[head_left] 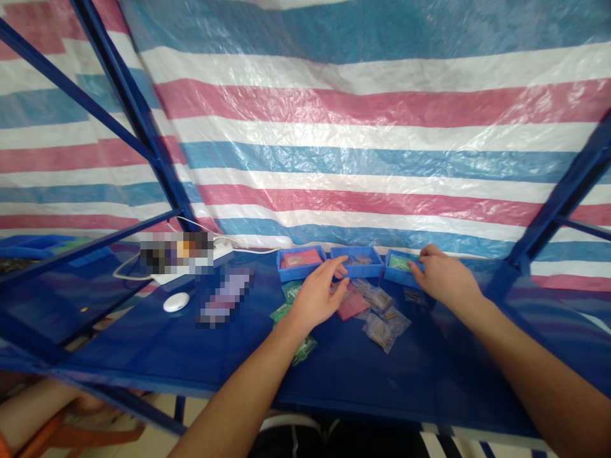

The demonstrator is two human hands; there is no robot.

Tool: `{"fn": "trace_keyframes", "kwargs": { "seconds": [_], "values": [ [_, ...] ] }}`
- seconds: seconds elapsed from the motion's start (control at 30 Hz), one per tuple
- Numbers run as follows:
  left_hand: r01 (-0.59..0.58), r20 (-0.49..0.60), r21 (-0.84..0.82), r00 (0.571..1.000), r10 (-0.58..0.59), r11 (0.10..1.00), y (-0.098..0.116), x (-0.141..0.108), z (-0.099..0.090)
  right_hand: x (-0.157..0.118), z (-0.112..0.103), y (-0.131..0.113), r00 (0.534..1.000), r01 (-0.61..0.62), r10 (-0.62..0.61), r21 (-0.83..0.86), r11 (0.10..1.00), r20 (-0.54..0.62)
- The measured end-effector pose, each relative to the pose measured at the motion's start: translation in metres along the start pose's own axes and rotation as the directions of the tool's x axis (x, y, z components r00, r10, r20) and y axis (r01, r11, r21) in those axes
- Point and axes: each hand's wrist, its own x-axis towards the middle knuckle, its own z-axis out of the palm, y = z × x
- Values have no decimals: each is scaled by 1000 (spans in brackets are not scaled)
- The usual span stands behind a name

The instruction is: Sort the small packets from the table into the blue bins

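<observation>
My left hand, thumb and fingers apart, is over the front of the middle blue bin, which holds small clear packets. Beneath and beside it lie a pink packet and several clear bags of small brownish parts. Green packets stick out left of the hand and under the wrist. At the right blue bin, which has green packets inside, is my right hand. Its thumb and fingers are apart at the bin's right side, with nothing visible between them.
The left blue bin contains pink packets. On the blue table lie a white rounded object, a blurred-out flat item and a white power strip with cables. Blue frame posts and a striped sheet surround it. Another person's arm shows lower left.
</observation>
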Motion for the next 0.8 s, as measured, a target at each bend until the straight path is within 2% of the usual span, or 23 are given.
{"fn": "trace_keyframes", "kwargs": {
  "seconds": [0.17, 0.37, 0.47, 0.53, 0.6, 0.63, 0.7, 0.77, 0.8],
  "values": [
    [-3, -27, 47, 1000, 4, 999, -2, 1, -4, 4, 11, 4, 994, -50, 52, -22, 999, 95],
    [2, -8, 111, 1000, -1, 994, -6, 1, -10, 5, 3, 3, 975, -98, 106, -52, 994, 197],
    [16, -12, 143, 1000, -15, 990, -7, 1, -14, 3, -4, -1, 975, -109, 111, -21, 994, 194],
    [14, -10, 153, 1000, -13, 988, -6, 1, -15, 1, -9, -5, 985, -102, 97, 26, 994, 144],
    [-7, 5, 155, 1000, 7, 988, -6, 1, -16, -2, -14, -12, 999, -33, 31, 102, 994, 16],
    [-24, 22, 154, 1000, 21, 988, -5, 1, -16, -4, -16, -16, 997, 48, -37, 147, 988, -74],
    [-57, 66, 153, 997, 47, 987, -4, 1, -16, -8, -19, -26, 958, 254, -209, 245, 936, -195],
    [-81, 103, 152, 993, 65, 985, -3, 0, -15, -11, -21, -35, 907, 415, -354, 336, 845, -231],
    [-88, 116, 149, 991, 71, 985, -2, 0, -14, -13, -22, -38, 892, 450, -393, 378, 809, -221]
  ]
}}
